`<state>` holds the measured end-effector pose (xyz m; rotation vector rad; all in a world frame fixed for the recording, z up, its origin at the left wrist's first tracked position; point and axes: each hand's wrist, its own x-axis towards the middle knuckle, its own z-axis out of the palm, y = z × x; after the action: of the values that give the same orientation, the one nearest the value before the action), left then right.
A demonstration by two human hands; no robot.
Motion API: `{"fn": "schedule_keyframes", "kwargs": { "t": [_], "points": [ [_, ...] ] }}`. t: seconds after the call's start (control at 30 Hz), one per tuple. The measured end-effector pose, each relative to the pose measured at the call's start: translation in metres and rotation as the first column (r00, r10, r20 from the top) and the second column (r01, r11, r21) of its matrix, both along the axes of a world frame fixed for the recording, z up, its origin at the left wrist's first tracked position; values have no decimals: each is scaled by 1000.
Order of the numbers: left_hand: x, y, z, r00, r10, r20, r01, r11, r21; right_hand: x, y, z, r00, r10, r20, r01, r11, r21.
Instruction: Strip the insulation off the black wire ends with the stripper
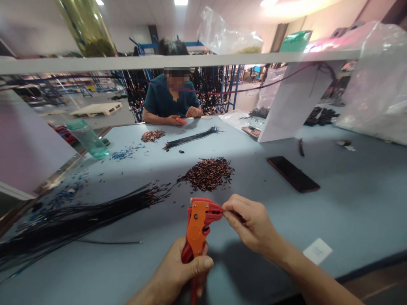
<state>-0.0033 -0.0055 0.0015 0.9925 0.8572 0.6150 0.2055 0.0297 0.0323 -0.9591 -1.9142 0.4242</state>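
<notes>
My left hand (178, 269) is wrapped round the handles of an orange and red wire stripper (196, 226), held upright over the table. At the stripper's jaws, my right hand (249, 218) pinches a thin dark wire, mostly hidden by the fingers. Just beyond the tool lies a heap of short black and copper-coloured pieces (208, 173). A long bundle of black wires (95, 214) stretches across the left side, its ends pointing toward the heap. One loose wire (111, 242) lies apart, in front of the bundle.
Across the table (241, 169) a person (171, 99) holds a red tool, near a smaller wire bundle (190, 137) and a copper-coloured pile (153, 135). A phone (293, 173) and a white card (318, 251) lie right; a green bottle (89, 137) leans left. A shelf (203, 60) spans above.
</notes>
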Motion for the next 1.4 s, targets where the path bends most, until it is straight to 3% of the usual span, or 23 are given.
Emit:
{"fn": "schedule_keyframes", "kwargs": {
  "t": [0.23,0.67,0.9,1.17,1.4],
  "points": [
    [4,-1,-1,1000,10,-2,-10,1000,0,-5,-3,-4,999,-53,6,53,998,24],
    [5,0,-6,996,57,67,-55,998,-41,-2,2,-3,1000,-28,-3,28,1000,-2],
    [-9,12,13,920,338,200,-332,941,-65,13,15,-7,981,-195,15,196,978,-74],
    [-8,14,11,955,225,193,-224,974,-29,6,13,-17,983,-185,14,186,977,-106],
    [-7,15,8,966,215,143,-226,972,65,0,8,-18,992,-122,13,123,986,-108]
  ]
}}
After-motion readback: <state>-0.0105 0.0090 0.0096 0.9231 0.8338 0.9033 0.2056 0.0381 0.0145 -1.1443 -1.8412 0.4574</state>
